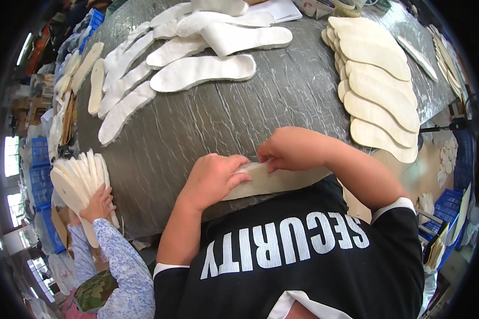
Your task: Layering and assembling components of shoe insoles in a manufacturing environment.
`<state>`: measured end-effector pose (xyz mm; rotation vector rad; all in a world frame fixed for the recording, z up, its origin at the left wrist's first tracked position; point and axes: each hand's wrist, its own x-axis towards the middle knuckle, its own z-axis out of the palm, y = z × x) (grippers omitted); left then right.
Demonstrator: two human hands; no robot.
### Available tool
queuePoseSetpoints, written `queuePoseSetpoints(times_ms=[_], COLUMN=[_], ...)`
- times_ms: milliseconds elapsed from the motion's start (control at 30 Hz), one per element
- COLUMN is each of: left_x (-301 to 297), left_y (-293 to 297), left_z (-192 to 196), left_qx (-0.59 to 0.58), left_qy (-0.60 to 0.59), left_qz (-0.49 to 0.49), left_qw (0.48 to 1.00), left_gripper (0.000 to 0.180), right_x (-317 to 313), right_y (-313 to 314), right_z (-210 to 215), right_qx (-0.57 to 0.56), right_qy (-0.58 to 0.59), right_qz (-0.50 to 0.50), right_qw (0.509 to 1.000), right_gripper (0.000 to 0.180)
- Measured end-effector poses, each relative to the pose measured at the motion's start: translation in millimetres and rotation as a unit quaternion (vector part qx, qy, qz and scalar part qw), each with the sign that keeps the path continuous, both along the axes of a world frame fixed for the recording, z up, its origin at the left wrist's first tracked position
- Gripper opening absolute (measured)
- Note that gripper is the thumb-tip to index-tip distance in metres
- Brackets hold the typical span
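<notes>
A cream insole is tilted up on its long edge at the table's near side, close against my body. My left hand pinches its upper edge between thumb and fingers. Just to the right, my right hand has its fingertips closed on the same edge, the two hands a small gap apart. A thin whitish layer shows along that edge between them; how it is joined cannot be made out. White fleecy insoles lie scattered ahead, and overlapping cream insoles form a fanned row at the right.
At the left corner a co-worker's hand grips a thick bundle of insoles. The dark, film-covered table spreads ahead. White papers and tape rolls sit at its far side. Blue crates stand right of me.
</notes>
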<state>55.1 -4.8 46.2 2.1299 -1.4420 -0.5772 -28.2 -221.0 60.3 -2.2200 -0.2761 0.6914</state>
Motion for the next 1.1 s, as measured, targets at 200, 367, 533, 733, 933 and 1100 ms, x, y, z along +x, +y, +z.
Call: queuePoseSetpoints(times_ms=[200, 367, 533, 733, 933, 1100], left_x=[-8.2, -10.7, -10.2, 32.6, 80.0, 82.4], left_y=[-3.1, 1.5, 4.1, 112.5, 221.5, 175.1], left_z=[-4.8, -9.5, -13.1, -7.6, -18.4, -17.9], left_qx=[0.006, 0.012, 0.023, -0.091, 0.138, 0.039], left_qy=[0.006, 0.044, 0.104, 0.134, -0.191, -0.280], left_qz=[-0.051, -0.057, -0.011, 0.372, 0.480, 0.427], left_qw=[0.999, 0.997, 0.994, 0.914, 0.845, 0.859], left_gripper=[0.021, 0.016, 0.016, 0.020, 0.035, 0.034], right_x=[-7.0, -8.4, -8.1, -24.2, -77.6, -117.8], right_y=[2.3, 17.9, 15.9, -19.1, -54.6, -95.7], right_z=[-17.1, -8.6, -12.0, 2.2, 0.2, -3.1], right_qx=[-0.001, -0.087, -0.156, -0.043, -0.043, -0.175], right_qy=[-0.041, -0.063, -0.082, -0.338, -0.287, -0.349], right_qz=[0.000, 0.059, 0.057, -0.270, -0.382, -0.464], right_qw=[0.999, 0.992, 0.983, 0.901, 0.877, 0.795], right_gripper=[0.022, 0.019, 0.021, 0.034, 0.028, 0.022])
